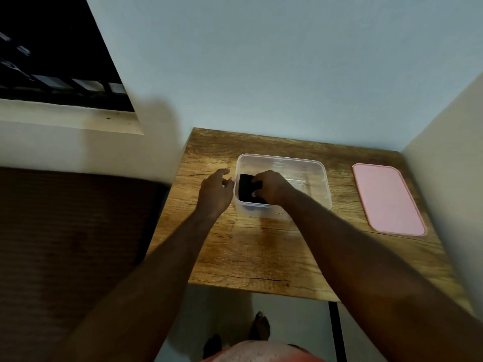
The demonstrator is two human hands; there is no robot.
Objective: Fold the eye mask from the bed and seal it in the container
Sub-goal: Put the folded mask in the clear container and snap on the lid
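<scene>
A clear plastic container (308, 168) stands on the wooden table (261, 252). Inside its left end lies the folded black eye mask (244, 188). My right hand (271, 188) reaches into the container, its fingers curled over the mask and its thumb against the mask's near side. My left hand (215, 190) hovers just outside the container's left wall with relaxed, slightly bent fingers and holds nothing. The pink lid (388, 198) lies flat on the table to the right, apart from the container.
A brown bed (68, 231) sits left of the table. Walls close off the back and right sides; a dark window (52, 53) is at upper left. My bare feet (258, 326) stand below the table's front edge.
</scene>
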